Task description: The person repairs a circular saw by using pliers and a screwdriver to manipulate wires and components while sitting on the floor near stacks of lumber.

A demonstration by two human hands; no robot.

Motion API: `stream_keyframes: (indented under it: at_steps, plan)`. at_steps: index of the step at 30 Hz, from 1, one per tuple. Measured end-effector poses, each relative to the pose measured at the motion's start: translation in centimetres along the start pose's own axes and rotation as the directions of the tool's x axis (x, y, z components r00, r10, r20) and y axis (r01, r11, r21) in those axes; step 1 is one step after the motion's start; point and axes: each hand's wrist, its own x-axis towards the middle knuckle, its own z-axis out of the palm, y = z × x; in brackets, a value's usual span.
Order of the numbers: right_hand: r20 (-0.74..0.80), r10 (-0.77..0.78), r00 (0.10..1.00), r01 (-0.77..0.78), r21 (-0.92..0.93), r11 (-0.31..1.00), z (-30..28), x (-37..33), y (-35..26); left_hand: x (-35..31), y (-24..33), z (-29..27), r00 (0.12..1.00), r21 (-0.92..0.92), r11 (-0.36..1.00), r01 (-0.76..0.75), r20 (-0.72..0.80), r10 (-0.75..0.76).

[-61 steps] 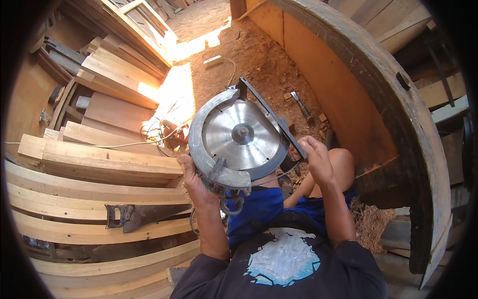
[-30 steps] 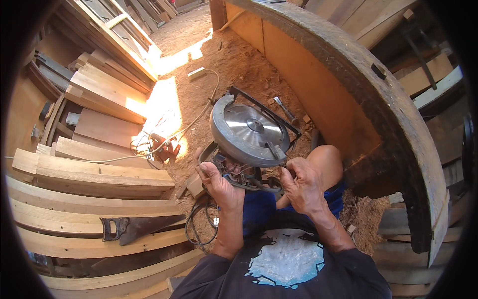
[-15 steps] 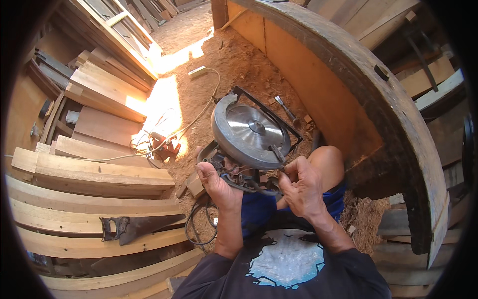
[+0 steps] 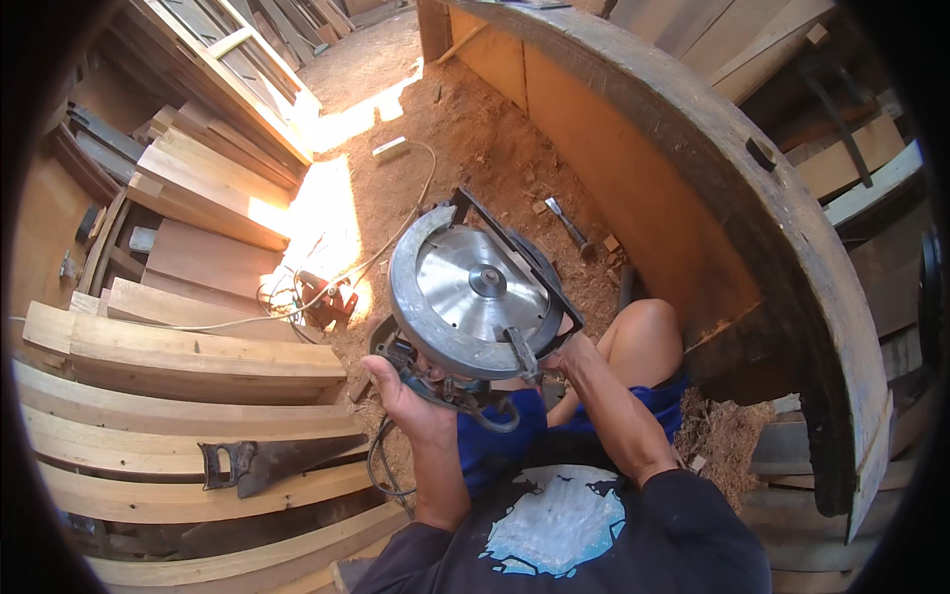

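Note:
A circular saw is held tilted over my lap, its round silver blade facing up. A grey guard curves around the blade, and a black base frame runs along its far right side. My left hand grips the saw's motor end from below, thumb up along the side. On the other side, my right hand reaches under the base frame by the blade's lower right edge. Its fingers are mostly hidden behind the saw. Some of the motor housing shows beneath the guard.
A chisel lies on the sawdust floor beyond the saw. A hand saw rests on stacked timber at left. A cord leads to a white block. A large curved wooden piece stands at right.
My right hand has moved from near the handle to beneath the base frame. The circular saw has shifted left and slightly nearer, and its blade faces me more fully. My left hand still holds it.

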Motion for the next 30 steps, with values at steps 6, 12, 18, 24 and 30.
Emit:
stream_keyframes:
  at_steps: [6,12,18,24,30]
  plan:
    - [0.111,-0.221,0.969,0.236,-0.153,0.96,-8.2,3.0,-2.7,0.2,0.1,-0.1,0.998,-0.024,0.998,0.052,-0.033,-0.053]
    - [0.378,-0.317,0.87,0.358,-0.042,0.933,-6.6,2.4,-2.8,0.0,-0.6,1.3,0.994,-0.061,0.994,0.092,-0.056,-0.096]
    - [0.145,-0.447,0.883,0.469,-0.228,0.853,-4.4,0.4,-0.5,1.3,-1.0,-1.8,0.898,-0.069,0.991,0.112,0.434,-0.071]
    - [0.073,-0.719,0.691,0.457,-0.815,0.356,-2.1,-11.7,-3.5,0.8,-0.3,-0.9,0.972,-0.083,0.991,0.108,0.22,-0.088]
    - [0.387,-0.61,0.691,0.507,-0.862,0.028,4.9,-15.4,-0.4,1.6,-1.8,-1.5,0.959,0.002,0.997,0.082,0.27,-0.08]
